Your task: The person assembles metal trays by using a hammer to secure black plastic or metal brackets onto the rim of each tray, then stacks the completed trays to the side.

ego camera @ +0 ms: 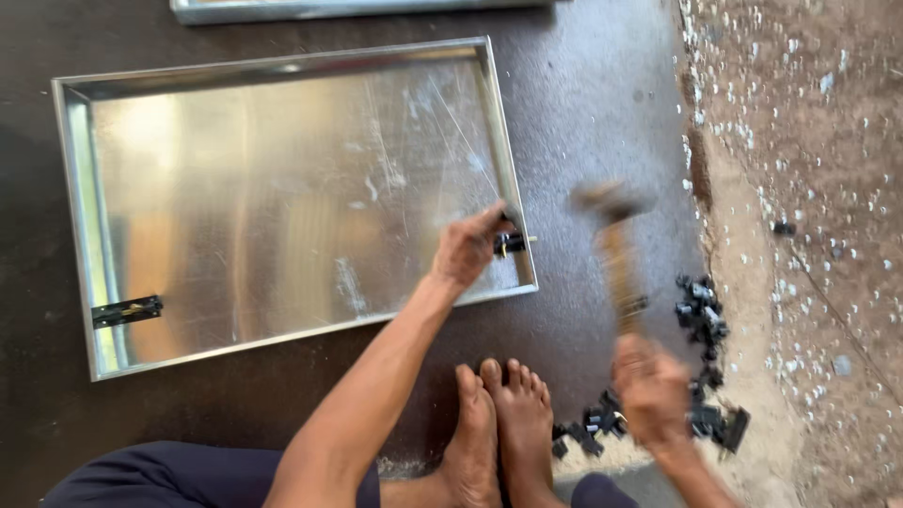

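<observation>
A shallow sheet-metal tray [282, 198] lies on the dark floor in front of me. My left hand [467, 246] reaches to its right rim and pinches a small black latch fitting [509, 244] with a pin against that rim. My right hand [651, 388] grips the wooden handle of a hammer [616, 246]. The hammer is raised and blurred, its head above and right of the fitting. A second black latch [127, 310] is fixed on the tray's left wall.
A pile of small black fittings [701, 325] lies on the floor to the right, beside a speckled rough strip [809, 188]. My bare feet [499, 428] rest near the tray's front edge. Another metal sheet edge [329, 9] shows at the top.
</observation>
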